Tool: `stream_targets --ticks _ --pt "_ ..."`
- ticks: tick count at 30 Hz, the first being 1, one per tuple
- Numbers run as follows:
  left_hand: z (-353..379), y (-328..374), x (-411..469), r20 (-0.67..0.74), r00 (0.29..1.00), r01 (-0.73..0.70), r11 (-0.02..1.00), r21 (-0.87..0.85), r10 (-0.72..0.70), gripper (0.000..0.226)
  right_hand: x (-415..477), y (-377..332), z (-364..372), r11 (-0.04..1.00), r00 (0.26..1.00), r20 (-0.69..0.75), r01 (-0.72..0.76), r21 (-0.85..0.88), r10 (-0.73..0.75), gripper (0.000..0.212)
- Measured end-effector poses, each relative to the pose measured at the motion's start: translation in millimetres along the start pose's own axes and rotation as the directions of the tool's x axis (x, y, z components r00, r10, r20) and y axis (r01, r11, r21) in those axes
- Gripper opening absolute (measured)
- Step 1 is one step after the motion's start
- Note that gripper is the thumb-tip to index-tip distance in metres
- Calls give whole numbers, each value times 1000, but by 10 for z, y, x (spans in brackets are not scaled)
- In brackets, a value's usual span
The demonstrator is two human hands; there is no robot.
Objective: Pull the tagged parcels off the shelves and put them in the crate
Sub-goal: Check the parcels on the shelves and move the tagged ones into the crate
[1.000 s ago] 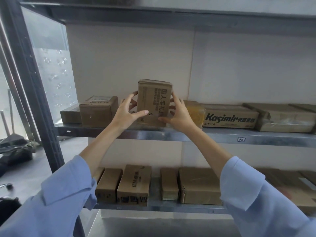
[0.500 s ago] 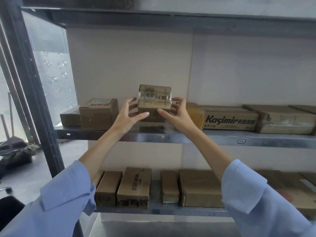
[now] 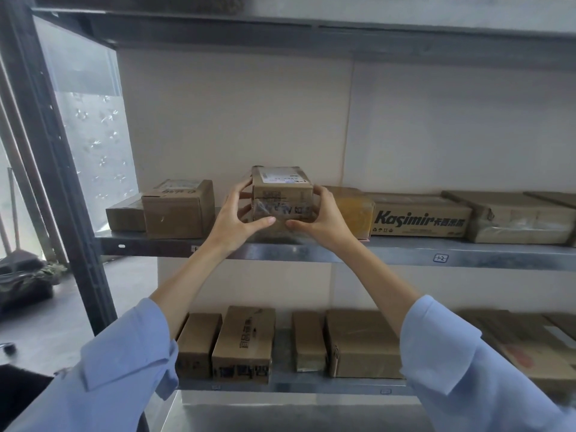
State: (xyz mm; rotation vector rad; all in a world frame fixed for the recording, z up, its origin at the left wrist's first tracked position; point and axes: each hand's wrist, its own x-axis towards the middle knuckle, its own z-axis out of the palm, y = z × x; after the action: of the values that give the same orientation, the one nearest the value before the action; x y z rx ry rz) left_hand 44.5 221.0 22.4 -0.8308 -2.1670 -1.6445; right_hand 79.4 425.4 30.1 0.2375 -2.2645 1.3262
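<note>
Where the parcel [image 3: 282, 194] is: by the front edge of the shelf [image 3: 405, 254], label [image 3: 280, 176] up, between my hands.
Left hand [image 3: 232, 222]: gripping its left side, thumb beneath.
Right hand [image 3: 324, 219]: gripping its right side.

Light-blue shirt is worn; left sleeve [image 3: 103, 385] and right sleeve [image 3: 467, 385] are ended by wide, loose cuffs mid-forearm; forearms, left hand [image 3: 232, 219] and right hand [image 3: 324, 219] are left bare.
</note>
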Motion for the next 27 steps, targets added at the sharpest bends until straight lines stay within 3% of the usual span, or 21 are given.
stream_targets --ticks 6,11,27 --pt "-12 -93 50 -37 999 -12 1000 24 13 73 -27 -13 73 997 1000 3 -5 79 5 82" --pt "-10 -201 112 6 1000 13 998 53 -14 81 8 44 172 999 999 -9 35 25 -35 85" --pt "-122 -395 285 59 998 22 993 116 -29 73 206 214 327 999 1000 17 -3 -49 4 79"
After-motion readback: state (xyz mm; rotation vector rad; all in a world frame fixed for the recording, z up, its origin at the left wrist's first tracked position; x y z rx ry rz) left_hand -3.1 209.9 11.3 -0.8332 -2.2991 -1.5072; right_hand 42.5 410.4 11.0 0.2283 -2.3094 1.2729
